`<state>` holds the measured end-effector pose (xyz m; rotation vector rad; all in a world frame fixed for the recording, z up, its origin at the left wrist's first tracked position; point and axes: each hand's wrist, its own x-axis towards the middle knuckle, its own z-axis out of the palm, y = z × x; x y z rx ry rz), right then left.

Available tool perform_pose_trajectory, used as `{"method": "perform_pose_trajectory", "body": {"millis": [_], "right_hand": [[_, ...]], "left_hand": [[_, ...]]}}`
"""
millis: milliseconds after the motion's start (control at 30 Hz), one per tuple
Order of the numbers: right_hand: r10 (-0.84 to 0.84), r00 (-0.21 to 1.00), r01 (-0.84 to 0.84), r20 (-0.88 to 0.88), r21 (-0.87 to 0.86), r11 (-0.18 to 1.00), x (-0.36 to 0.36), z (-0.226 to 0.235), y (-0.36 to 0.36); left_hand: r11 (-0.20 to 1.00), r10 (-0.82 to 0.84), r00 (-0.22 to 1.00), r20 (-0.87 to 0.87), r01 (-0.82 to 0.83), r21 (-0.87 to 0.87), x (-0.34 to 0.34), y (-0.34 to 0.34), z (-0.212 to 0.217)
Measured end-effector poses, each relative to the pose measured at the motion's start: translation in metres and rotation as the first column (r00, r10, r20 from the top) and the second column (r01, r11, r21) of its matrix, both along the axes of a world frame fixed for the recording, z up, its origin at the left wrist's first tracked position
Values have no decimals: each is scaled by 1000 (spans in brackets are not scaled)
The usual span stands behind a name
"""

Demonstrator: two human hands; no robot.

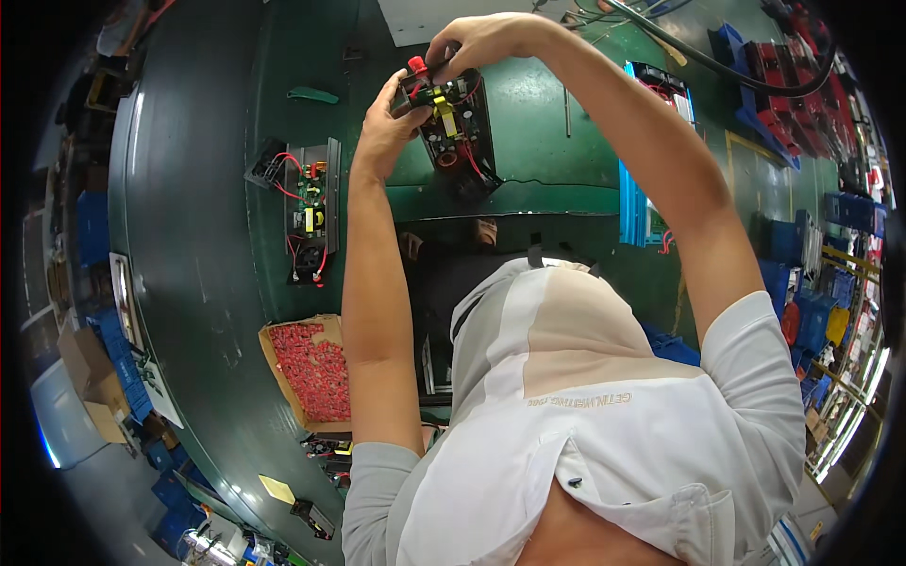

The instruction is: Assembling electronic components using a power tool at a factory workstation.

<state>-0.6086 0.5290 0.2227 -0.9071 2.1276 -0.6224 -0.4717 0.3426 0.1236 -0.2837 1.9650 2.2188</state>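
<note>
An open black electronics unit [462,156] with a circuit board, yellow transformer and red wires lies at the far side of the green bench, slightly tilted. My left hand [383,132] grips its left side near the far end, the thumb reaching over the board. From the right, my right hand [483,45] bends its fingers onto the far end, beside a red terminal knob [417,64]. What the right fingertips touch is partly hidden behind the hand.
A similar open unit [313,208] sits to the left, beyond my left forearm. Nearer is a cardboard box [268,340] of small red parts. Blue-cased units [638,203] stand on the right, under a black cable [736,77]. A thin metal rod [567,111] lies on the bench.
</note>
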Motion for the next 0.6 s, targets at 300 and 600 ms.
{"method": "perform_pose_trajectory", "body": {"millis": [300, 600], "right_hand": [[-101, 987, 67, -128, -250, 966, 20, -23, 6], [-154, 975, 164, 163, -51, 985, -10, 9, 8]], "left_hand": [[975, 223, 934, -281, -221, 38, 16, 15, -19], [966, 228, 887, -402, -257, -20, 17, 34, -20]]}}
